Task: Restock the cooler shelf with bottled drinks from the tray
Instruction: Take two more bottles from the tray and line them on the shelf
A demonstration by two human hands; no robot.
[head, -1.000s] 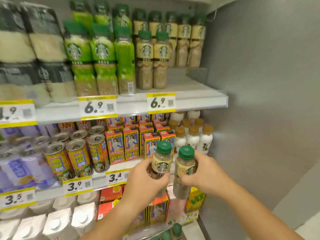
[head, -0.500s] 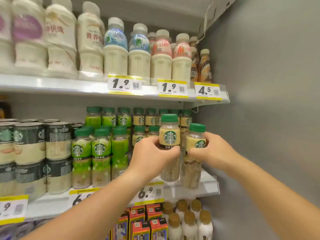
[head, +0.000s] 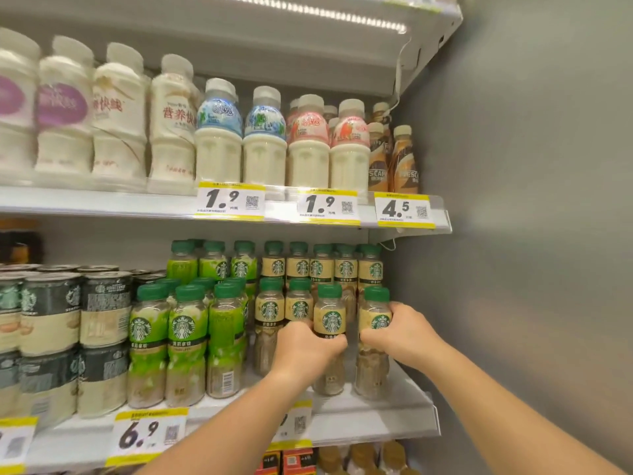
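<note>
Hands each grip a beige-labelled, green-capped plastic coffee bottle: left hand (head: 303,347), right hand (head: 399,332). Bases seemingly touch the white shelf (head: 394,411); jostling could topple neighbouring bottles.

— What is showing on the white, matt-painted metal cooler shelf (head: 394,411)?

— Clear glossy plastic bottles with beige labels and green ribbed caps (head: 330,337) are catching the light, beside clear plastic bottles in shiny green film sleeves (head: 186,341).

— And along the edge?

— Smooth yellow-and-white paper price tags (head: 149,435) are sitting behind a clear plastic strip; the grey side wall (head: 531,234) is looking brushed and matt.
</note>
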